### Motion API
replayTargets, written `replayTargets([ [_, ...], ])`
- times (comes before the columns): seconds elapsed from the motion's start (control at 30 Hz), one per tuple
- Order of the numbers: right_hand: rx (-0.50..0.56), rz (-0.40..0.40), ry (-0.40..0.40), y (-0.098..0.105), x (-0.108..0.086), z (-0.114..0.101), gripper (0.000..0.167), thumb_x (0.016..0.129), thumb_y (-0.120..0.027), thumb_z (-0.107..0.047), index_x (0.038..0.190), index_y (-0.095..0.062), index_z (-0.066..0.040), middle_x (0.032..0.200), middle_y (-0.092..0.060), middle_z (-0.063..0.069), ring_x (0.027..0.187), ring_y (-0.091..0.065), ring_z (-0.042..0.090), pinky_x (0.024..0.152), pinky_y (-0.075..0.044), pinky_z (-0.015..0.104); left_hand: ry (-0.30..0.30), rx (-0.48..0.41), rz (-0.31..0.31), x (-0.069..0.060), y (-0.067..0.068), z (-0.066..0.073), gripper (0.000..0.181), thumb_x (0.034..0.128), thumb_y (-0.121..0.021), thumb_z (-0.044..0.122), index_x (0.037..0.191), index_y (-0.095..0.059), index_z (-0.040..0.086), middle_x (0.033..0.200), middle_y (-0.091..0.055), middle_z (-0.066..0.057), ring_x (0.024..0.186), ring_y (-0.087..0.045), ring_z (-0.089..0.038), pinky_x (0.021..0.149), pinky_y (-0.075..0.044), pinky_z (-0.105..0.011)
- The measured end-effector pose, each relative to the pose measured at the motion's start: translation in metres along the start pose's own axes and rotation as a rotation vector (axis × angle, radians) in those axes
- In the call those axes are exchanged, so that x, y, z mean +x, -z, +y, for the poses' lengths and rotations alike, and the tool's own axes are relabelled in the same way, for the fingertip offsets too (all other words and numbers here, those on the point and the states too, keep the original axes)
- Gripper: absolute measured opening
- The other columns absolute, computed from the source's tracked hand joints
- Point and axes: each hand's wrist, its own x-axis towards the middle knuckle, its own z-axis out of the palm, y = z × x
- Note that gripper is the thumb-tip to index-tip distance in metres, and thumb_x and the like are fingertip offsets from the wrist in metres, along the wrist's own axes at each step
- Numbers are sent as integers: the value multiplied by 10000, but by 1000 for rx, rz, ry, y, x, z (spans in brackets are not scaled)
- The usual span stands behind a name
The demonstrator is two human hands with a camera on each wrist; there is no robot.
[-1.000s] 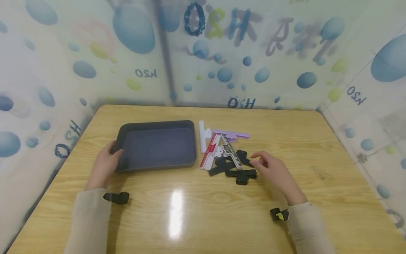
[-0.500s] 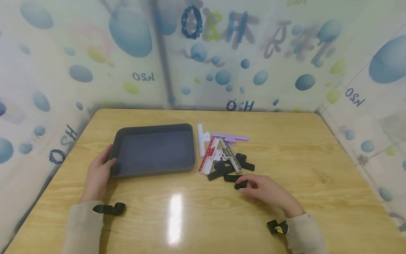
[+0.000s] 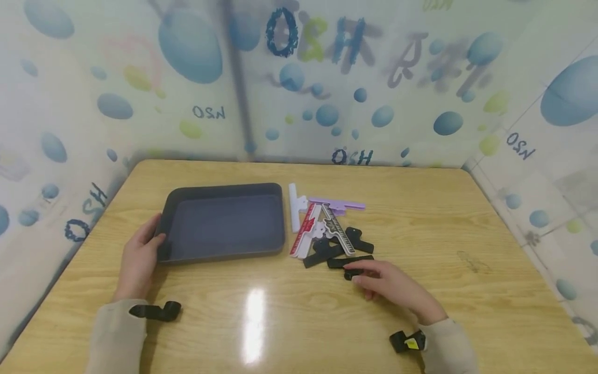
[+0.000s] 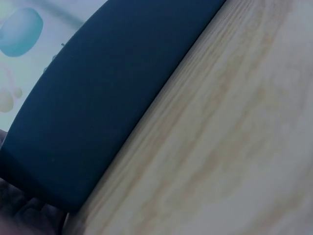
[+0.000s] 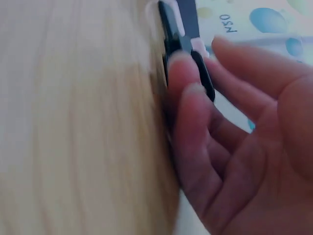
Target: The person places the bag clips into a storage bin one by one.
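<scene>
My left hand (image 3: 138, 257) grips the left rim of a dark rectangular tray (image 3: 224, 226); the left wrist view shows the tray's outer wall (image 4: 93, 98) close up, with the fingers mostly out of sight. At the near side of a group of clips, my right hand (image 3: 391, 284) has its fingers curled round the tab of a black T-shaped clip (image 3: 338, 263), which lies on the table. In the right wrist view the fingertips (image 5: 188, 90) overlap the dark clip (image 5: 205, 81), partly hiding it; the thumb's contact is unclear there.
Beside the tray lie a white clip (image 3: 294, 208), a purple clip (image 3: 350, 204), a red-and-white clip (image 3: 303, 231), a clip with piano-key stripes (image 3: 341, 231) and further black clips (image 3: 322, 255), several overlapping. Patterned walls stand behind the wooden table (image 3: 299, 322).
My right hand has moved left and nearer, from beside the clips to the nearest black clip's tab. The left hand stays at the tray. The head view has shifted slightly.
</scene>
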Motion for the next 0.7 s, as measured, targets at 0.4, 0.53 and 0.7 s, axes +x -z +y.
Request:
replayTargets([
  [0.4, 169, 161, -46, -5, 11, 14, 242, 862, -591, -265, 1023, -590, -85, 640, -548, 112, 468, -510, 178, 390, -467, 301, -25, 13, -5, 1, -2, 0, 457, 957, -385, 174, 1403, -288, 194, 1441, -259, 40, 1309, -201, -87, 1078, -176, -305],
  [0.53, 174, 184, -53, -6, 12, 11, 294, 851, -602, -291, 1063, -540, -96, 637, -541, 116, 448, -506, 191, 384, -465, 325, -14, 25, 5, 1, -2, 0, 457, 955, -385, 174, 1402, -291, 207, 1440, -263, 39, 1307, -207, -88, 1076, -187, -316],
  [0.7, 183, 268, -123, -9, 14, 7, 437, 792, -659, -355, 1076, -477, -76, 634, -563, 114, 456, -535, 221, 410, -482, 355, -16, 34, 5, 0, -1, -1, 456, 957, -377, 174, 1404, -288, 188, 1441, -259, 39, 1307, -207, -86, 1074, -189, -290],
])
